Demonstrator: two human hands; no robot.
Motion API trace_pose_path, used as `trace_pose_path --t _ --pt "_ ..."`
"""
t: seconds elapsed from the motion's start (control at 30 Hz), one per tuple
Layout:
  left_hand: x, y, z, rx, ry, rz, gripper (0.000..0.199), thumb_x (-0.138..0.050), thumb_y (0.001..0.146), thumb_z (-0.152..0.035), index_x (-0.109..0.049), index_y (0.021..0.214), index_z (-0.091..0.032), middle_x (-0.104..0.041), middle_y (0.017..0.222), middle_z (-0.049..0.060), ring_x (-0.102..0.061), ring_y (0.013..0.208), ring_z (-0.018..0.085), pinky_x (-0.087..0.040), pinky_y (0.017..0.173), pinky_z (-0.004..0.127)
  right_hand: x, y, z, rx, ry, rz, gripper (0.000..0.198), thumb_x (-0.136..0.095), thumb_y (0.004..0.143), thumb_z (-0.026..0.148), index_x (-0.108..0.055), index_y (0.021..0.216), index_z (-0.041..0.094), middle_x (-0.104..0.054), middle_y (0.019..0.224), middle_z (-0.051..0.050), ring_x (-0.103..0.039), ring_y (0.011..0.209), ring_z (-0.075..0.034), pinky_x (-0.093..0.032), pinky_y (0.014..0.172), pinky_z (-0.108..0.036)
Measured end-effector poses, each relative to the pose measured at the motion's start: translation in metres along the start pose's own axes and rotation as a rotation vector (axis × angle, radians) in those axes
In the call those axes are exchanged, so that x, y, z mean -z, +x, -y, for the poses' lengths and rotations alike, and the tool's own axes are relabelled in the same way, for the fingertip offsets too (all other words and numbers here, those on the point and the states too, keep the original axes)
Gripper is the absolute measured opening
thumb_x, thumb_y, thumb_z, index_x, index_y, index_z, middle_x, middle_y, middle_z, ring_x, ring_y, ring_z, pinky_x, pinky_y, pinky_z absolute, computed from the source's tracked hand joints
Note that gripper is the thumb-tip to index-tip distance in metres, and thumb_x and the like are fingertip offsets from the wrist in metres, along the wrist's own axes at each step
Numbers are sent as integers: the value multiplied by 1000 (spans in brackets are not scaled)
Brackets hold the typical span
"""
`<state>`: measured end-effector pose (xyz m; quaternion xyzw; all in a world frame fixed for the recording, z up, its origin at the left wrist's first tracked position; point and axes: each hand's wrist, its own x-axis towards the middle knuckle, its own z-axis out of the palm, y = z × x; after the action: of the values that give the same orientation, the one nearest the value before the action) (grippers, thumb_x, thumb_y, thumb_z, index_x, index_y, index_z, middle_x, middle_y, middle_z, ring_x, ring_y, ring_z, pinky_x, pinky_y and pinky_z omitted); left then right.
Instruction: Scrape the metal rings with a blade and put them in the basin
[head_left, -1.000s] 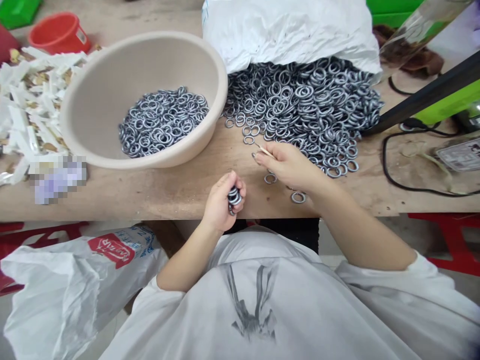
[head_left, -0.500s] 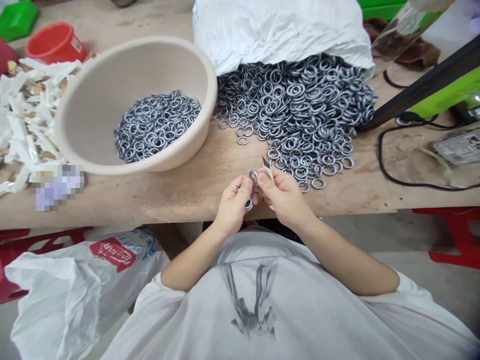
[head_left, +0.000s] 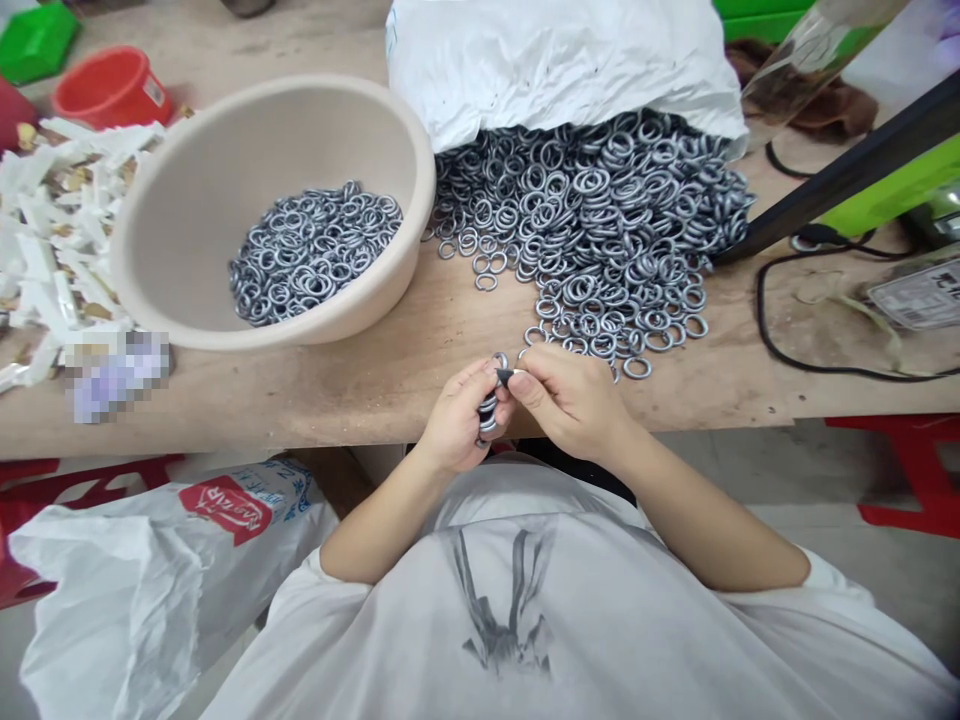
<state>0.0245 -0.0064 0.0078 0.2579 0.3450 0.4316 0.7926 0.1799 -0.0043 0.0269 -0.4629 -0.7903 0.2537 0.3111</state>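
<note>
My left hand (head_left: pixel 459 415) is closed around several grey rings (head_left: pixel 487 412), with one more ring (head_left: pixel 500 360) held up at its fingertips. My right hand (head_left: pixel 574 400) pinches a small blade (head_left: pixel 505 377) with a dark pointed tip, which touches or nearly touches that upper ring. Most of the blade's grip is hidden by my fingers. Just beyond my hands spreads a large pile of the same grey rings (head_left: pixel 600 230), spilling from a white sack (head_left: pixel 562 65). To the left, a beige basin (head_left: pixel 172 200) holds many more rings (head_left: pixel 311 255).
White strips (head_left: pixel 45 240) and a red tub (head_left: pixel 105 88) are at the far left of the wooden table (head_left: pixel 360 400). A black post (head_left: pixel 847 165) and a black cable (head_left: pixel 765 320) are on the right. A white plastic bag (head_left: pixel 112 600) is below the table's edge.
The blade in my right hand has swung left and down, from pointing up and away to lying against the ring. My left hand has turned slightly, showing more rings.
</note>
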Motion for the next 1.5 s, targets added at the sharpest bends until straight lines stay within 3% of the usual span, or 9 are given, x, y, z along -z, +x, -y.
trace_pose_path --t 0.23,0.43,0.6,0.67,0.9,1.1,1.23,1.4,1.5 --pt "0 -13 -2 -16 125 129 45 -71 83 -50 -51 60 -16 -46 47 -2 -40 42 6 -30 42 18 1 14 -26 -208 -84 88 55 -31 102 58 -47 66 21 -52 61 0 -46 60 -15 -26 58 -29" --pt "16 -12 -12 -51 51 -48 23 -71 78 -37 -65 87 -17 -50 50 -5 -29 35 4 -18 34 17 -2 17 -30 -296 -593 157 35 -63 91 52 -67 98 18 -70 101 -11 -63 82 -25 -21 57 -31" --pt "26 -10 -16 -70 26 -118 24 -70 76 -35 -63 90 -18 -54 53 -5 -31 34 4 -18 33 16 -6 21 -24 -321 -645 235 24 -58 96 37 -67 99 15 -69 101 -15 -63 82 -26 -21 57 -32" --pt "26 -11 -16 -53 13 -116 25 -70 75 -38 -62 85 -17 -56 55 -3 -33 34 4 -19 33 16 -3 21 -25 -312 -485 180 24 -55 97 35 -64 88 16 -67 95 -13 -59 77 -23 -25 59 -32" --pt "15 -9 -4 201 -82 53 28 -72 73 -37 -64 82 -12 -58 58 0 -36 36 4 -19 32 17 -3 16 -17 -266 720 150 50 -55 90 68 -50 73 22 -50 65 3 -44 59 -12 -35 57 -26" --pt "7 -9 4 354 -194 171 34 -73 80 -44 -64 86 -12 -52 57 -3 -33 36 3 -20 32 15 -26 10 -14 -366 952 82 51 -65 82 71 -50 73 22 -45 56 7 -40 49 -9 -34 49 -23" --pt "4 -9 4 297 -152 110 31 -75 78 -41 -57 75 -15 -50 55 -4 -32 37 3 -22 32 14 -24 9 -17 -328 849 88 49 -61 84 71 -53 78 23 -53 62 4 -46 53 -11 -39 54 -26" --pt "0 -5 3 151 -100 -32 26 -71 70 -33 -51 67 -17 -49 51 -5 -32 36 3 -21 32 13 -6 -1 -12 -54 205 -84 49 -47 95 65 -58 79 21 -58 72 -2 -51 67 -16 -37 64 -29" --pt "-4 -4 2 137 -72 -135 24 -70 66 -31 -50 68 -18 -45 48 -7 -31 35 3 -20 32 14 0 -10 -4 51 -81 -22 49 -40 101 57 -60 76 20 -56 70 -3 -49 65 -16 -32 62 -30"
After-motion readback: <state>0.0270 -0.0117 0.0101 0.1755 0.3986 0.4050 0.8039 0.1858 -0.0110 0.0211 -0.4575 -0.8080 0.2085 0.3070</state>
